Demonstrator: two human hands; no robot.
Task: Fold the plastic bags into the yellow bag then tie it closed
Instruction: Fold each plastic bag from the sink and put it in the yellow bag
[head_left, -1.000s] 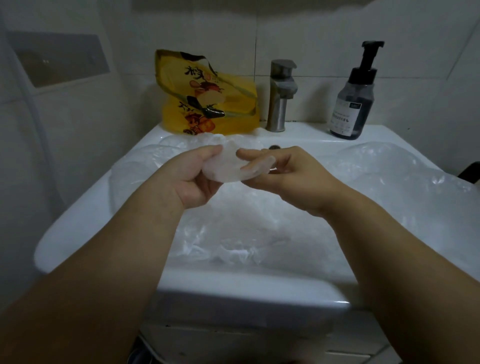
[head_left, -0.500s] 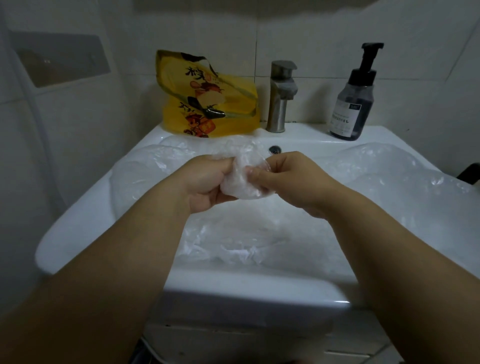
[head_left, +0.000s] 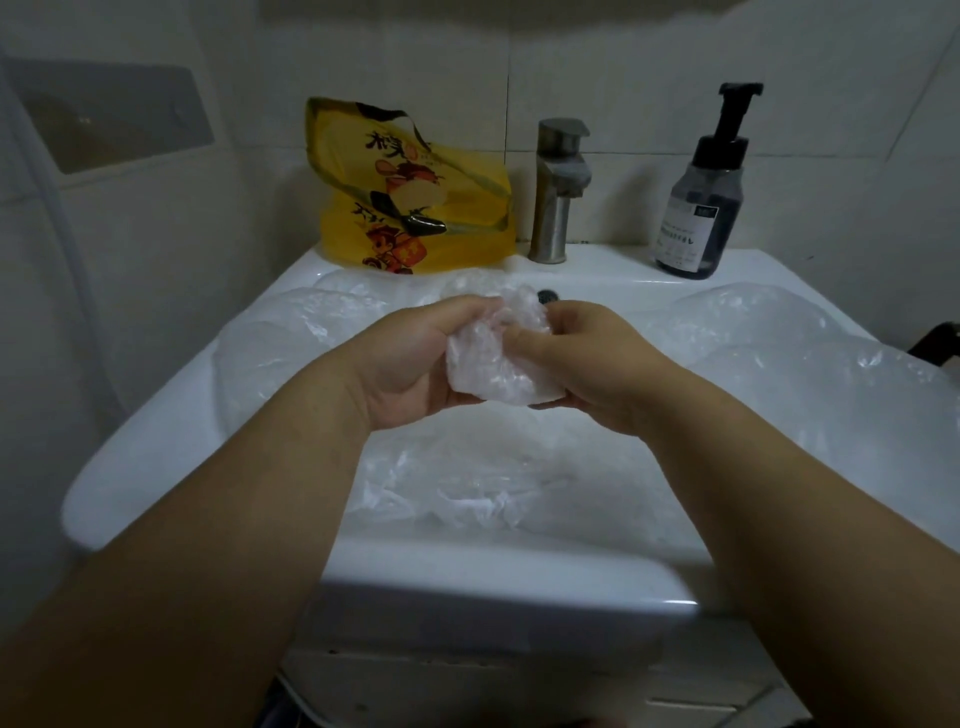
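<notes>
Both hands, left hand (head_left: 415, 364) and right hand (head_left: 587, 364), grip the folded clear bag (head_left: 493, 369); yellow bag (head_left: 410, 208) sits beyond, up-left, nearer the left hand.

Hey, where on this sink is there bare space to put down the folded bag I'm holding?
Bare ledge between the faucet and the soap bottle; also the sink's front-left rim. The middle and right side are crowded with loose clear bags, and the yellow bag fills the back-left corner.
</notes>
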